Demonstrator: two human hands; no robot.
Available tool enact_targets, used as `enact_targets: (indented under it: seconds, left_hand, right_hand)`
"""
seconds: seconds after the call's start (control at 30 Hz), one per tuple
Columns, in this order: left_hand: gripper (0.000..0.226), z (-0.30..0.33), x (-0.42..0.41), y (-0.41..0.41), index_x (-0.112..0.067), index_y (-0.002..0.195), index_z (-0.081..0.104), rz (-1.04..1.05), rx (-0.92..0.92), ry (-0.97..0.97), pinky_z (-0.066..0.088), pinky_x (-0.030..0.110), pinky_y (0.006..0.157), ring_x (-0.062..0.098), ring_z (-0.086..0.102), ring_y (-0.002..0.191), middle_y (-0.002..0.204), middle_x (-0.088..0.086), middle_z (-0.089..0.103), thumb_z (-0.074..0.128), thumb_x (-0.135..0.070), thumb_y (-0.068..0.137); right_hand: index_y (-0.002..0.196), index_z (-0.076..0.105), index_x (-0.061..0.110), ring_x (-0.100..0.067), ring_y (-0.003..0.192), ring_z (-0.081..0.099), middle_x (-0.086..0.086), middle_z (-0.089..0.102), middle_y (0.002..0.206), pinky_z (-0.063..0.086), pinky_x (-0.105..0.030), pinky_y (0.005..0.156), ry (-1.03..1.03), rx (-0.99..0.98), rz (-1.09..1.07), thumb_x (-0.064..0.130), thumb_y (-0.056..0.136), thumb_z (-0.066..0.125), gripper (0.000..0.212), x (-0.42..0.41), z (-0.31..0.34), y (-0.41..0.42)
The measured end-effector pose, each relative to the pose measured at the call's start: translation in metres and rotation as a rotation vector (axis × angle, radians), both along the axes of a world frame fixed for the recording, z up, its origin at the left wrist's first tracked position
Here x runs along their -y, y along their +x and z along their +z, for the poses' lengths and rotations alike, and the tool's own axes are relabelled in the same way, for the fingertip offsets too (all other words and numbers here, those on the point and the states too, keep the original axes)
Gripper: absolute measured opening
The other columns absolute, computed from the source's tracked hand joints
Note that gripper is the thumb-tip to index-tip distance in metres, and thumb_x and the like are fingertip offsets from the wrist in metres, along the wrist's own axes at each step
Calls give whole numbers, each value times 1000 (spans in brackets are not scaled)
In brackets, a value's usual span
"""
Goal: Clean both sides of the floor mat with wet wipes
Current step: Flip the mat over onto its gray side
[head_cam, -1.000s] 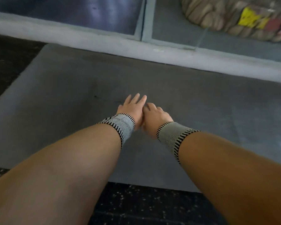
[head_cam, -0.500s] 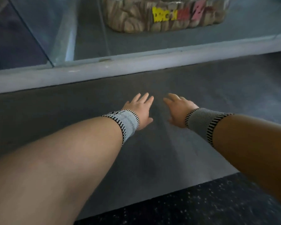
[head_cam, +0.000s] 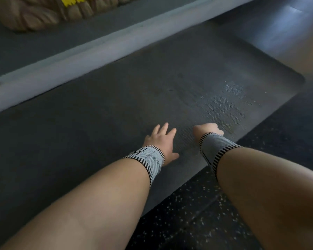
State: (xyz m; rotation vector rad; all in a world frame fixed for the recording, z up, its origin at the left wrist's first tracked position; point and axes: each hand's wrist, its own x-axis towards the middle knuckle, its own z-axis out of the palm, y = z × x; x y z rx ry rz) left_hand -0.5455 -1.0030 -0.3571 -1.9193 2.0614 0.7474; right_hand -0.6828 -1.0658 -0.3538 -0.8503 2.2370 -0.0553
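Observation:
The grey floor mat [head_cam: 170, 78] lies flat on the dark floor, and its ribbed texture shows near its right end. My left hand [head_cam: 161, 141] is over the mat's near part, fingers straight and spread, palm down. My right hand [head_cam: 207, 129] is beside it near the mat's front edge. Only its back and knuckles show, with the fingers bent down out of sight. Both wrists wear grey bands with striped edges. No wet wipe is visible.
A pale raised ledge [head_cam: 79, 58] runs along the mat's far side. Behind it sits a brown lumpy object with yellow markings [head_cam: 34, 13]. Black speckled flooring [head_cam: 197, 213] borders the mat's near edge, and the mat's rounded right corner [head_cam: 296, 80] is in view.
The view has swung right along the mat, showing its right end. My hands, together a second ago, have parted. My right hand's fingers, spread half a second ago, now bend down out of sight.

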Motion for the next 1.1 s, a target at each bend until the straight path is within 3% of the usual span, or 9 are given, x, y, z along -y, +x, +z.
enact_targets:
  seconds: [0.13, 0.27, 0.43, 0.6, 0.77, 0.87, 0.97, 1.1]
  left_hand:
    - [99, -19, 12, -39, -33, 153, 5, -72, 16, 79, 20, 57, 115, 25, -7, 148, 162, -5, -10, 66, -58, 80]
    - [99, -32, 18, -55, -33, 153, 4, -88, 62, 110, 15, 62, 112, 27, -8, 148, 162, -4, -11, 65, -60, 80]
    - [97, -36, 18, -56, -32, 153, 6, -88, 68, 93, 17, 60, 113, 27, -7, 148, 162, -3, -8, 65, -58, 81]
    - [97, -35, 20, -52, -30, 153, 7, -73, 43, 79, 20, 57, 115, 25, -6, 148, 162, -2, -8, 67, -55, 81]
    - [97, -29, 18, -40, -30, 153, 6, -46, 21, 32, 23, 54, 115, 25, -5, 148, 162, -2, -8, 67, -53, 82]
    - [94, -20, 17, -22, -29, 153, 5, -12, 13, -19, 24, 53, 115, 23, -3, 149, 162, -4, -7, 64, -52, 84]
    - [90, -9, 9, 10, -26, 154, 2, 58, 5, -69, 23, 51, 116, 20, -2, 149, 162, -6, -6, 57, -50, 88]
    - [83, 5, -20, 77, -29, 153, 8, 171, 42, -92, 25, 50, 115, 21, -1, 149, 162, -5, -3, 59, -42, 88]
  right_hand:
    - [134, 35, 6, -32, 121, 38, -15, 38, 134, 33, -46, 105, -38, 29, -259, 34, 86, 51, 58, 8, -9, -33]
    - [136, 37, 5, -30, 120, 34, -10, 36, 137, 32, -42, 103, -26, -56, -312, 32, 88, 43, 55, 12, -17, -54]
    - [135, 30, 4, -33, 119, 34, -13, 30, 134, 34, -44, 104, -67, 7, -463, 27, 84, 48, 58, 11, -21, -62]
    - [137, 27, 10, -34, 118, 36, -14, 28, 135, 34, -47, 103, -86, 11, -422, 30, 78, 53, 67, 5, -16, -55]
    - [140, 28, 15, -33, 126, 34, -11, 24, 145, 32, -47, 102, -128, -57, -138, 32, 84, 53, 64, 10, 1, -23]
    - [145, 27, 21, -30, 131, 35, -7, 18, 152, 37, -43, 102, -225, 89, 128, 28, 88, 56, 64, 8, 4, 19]
    - [147, 25, 23, -27, 120, 50, -6, 18, 152, 42, -31, 89, -251, 234, 404, 20, 91, 53, 62, -2, 9, 60]
    - [148, 22, 24, -27, 112, 56, -6, 19, 152, 46, -30, 80, -216, 249, 640, 18, 92, 49, 62, -19, 25, 119]
